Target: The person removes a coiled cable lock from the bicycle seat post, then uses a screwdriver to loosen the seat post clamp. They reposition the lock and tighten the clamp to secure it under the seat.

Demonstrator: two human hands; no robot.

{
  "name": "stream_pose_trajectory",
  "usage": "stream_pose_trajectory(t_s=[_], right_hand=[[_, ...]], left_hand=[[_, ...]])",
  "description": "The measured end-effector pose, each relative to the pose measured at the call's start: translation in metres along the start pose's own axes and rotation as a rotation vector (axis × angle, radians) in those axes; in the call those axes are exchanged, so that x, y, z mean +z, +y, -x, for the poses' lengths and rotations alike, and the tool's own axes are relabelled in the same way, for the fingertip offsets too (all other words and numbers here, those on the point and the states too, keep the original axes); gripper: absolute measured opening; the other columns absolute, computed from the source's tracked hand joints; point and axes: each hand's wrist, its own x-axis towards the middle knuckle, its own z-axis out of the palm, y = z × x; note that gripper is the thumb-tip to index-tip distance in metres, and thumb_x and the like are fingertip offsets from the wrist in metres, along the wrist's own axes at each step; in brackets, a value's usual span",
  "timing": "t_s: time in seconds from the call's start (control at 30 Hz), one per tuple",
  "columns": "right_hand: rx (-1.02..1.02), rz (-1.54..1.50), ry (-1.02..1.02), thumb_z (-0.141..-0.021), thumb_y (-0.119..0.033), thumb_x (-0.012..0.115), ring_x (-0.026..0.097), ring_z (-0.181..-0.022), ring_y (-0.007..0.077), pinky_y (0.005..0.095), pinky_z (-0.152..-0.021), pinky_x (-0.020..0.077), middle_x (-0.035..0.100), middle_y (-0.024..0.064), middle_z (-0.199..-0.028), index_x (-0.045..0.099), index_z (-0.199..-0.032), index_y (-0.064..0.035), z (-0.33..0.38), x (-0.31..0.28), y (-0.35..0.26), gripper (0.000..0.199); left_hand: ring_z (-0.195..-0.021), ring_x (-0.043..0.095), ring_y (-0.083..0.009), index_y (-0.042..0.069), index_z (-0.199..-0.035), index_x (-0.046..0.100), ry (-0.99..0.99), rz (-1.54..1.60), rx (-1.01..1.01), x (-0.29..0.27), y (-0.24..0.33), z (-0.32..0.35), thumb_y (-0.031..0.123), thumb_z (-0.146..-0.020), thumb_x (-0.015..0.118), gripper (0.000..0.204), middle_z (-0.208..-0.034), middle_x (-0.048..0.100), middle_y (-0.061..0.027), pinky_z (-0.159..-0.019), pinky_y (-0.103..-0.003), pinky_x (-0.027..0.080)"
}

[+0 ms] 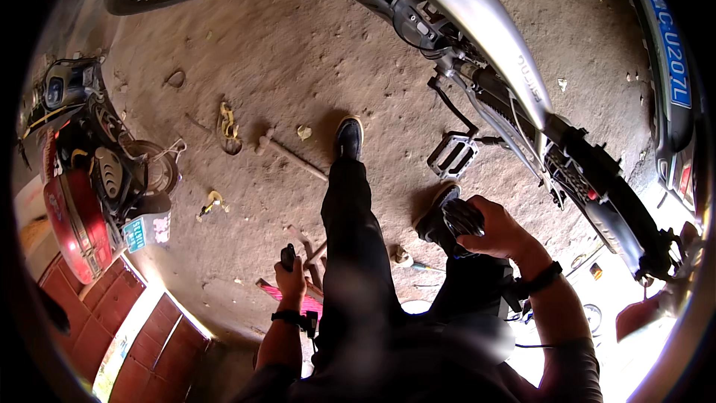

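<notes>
My left hand [289,283] is closed around a small black object [288,255], whose kind I cannot make out. My right hand [498,230], above my right shoe, grips a dark, ridged object [462,219]; its kind is unclear too. Ahead of me and to the right stands a bicycle with a silver frame [492,37], apart from both hands. Its black pedal [453,155] sits just beyond my right hand. Black bands circle both wrists.
A long-handled hammer [294,157] lies on the dirt floor, left of my left foot. Yellow-and-black items [228,123] lie farther left. A motorcycle with a red case [78,216] stands at the left, near a red door [127,328]. A dark vehicle [667,123] edges the right.
</notes>
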Motion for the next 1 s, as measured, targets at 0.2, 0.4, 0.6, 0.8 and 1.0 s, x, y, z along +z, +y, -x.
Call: stream_pose_trajectory(t_s=[0.2, 0.4, 0.6, 0.8, 1.0], right_hand=[[-0.005, 0.050, 0.030, -0.072, -0.022, 0.085, 0.069, -0.090, 0.0209, 0.0368, -0.084, 0.0558, 0.072, 0.0124, -0.098, 0.062, -0.119, -0.0017, -0.027, -0.002, 0.021, 0.057], [0.016, 0.010, 0.006, -0.072, -0.020, 0.085, 0.069, -0.088, 0.0201, 0.0354, -0.083, 0.0562, 0.071, 0.0115, -0.097, 0.061, -0.120, -0.0020, -0.041, 0.005, 0.038, 0.057], [-0.175, -0.055, 0.060, -0.072, -0.020, 0.084, 0.070, -0.089, 0.0213, 0.0355, -0.083, 0.0563, 0.072, 0.0126, -0.098, 0.061, -0.123, -0.0014, -0.065, 0.027, 0.060, 0.059], [-0.238, 0.035, -0.034, -0.075, -0.022, 0.083, 0.069, -0.098, 0.0250, 0.0367, -0.090, 0.0547, 0.071, 0.0139, -0.109, 0.068, -0.117, -0.0033, -0.087, 0.038, 0.049, 0.048], [-0.504, 0.123, -0.048, -0.072, -0.031, 0.084, 0.069, -0.094, 0.0325, 0.0392, -0.085, 0.0540, 0.070, 0.0177, -0.098, 0.061, -0.117, -0.0003, -0.101, 0.055, 0.052, 0.060]], left_hand=[[-0.086, 0.072, -0.0381, -0.010, -0.113, 0.054, -0.045, -0.249, -0.058, 0.068, 0.037, 0.004, 0.046, -0.087, 0.073, 0.065, -0.100, 0.070, -0.0268, -0.078, -0.048, 0.057], [-0.093, 0.071, -0.0390, -0.013, -0.113, 0.057, -0.107, -0.267, -0.160, 0.142, -0.048, -0.050, 0.049, -0.087, 0.072, 0.069, -0.105, 0.071, -0.0280, -0.081, -0.046, 0.055], [-0.091, 0.072, -0.0374, -0.013, -0.110, 0.059, -0.345, -0.285, -0.140, 0.151, -0.014, -0.057, 0.049, -0.088, 0.071, 0.067, -0.102, 0.072, -0.0264, -0.077, -0.046, 0.056], [-0.089, 0.072, -0.0359, -0.012, -0.107, 0.061, -0.663, -0.308, 0.176, 0.126, 0.002, -0.140, 0.050, -0.088, 0.071, 0.066, -0.100, 0.073, -0.0248, -0.074, -0.045, 0.056], [-0.073, 0.070, -0.0254, -0.008, -0.098, 0.067, -0.315, -0.079, 0.105, 0.089, 0.068, -0.256, 0.051, -0.092, 0.067, 0.059, -0.085, 0.074, -0.0148, -0.058, -0.040, 0.052]])
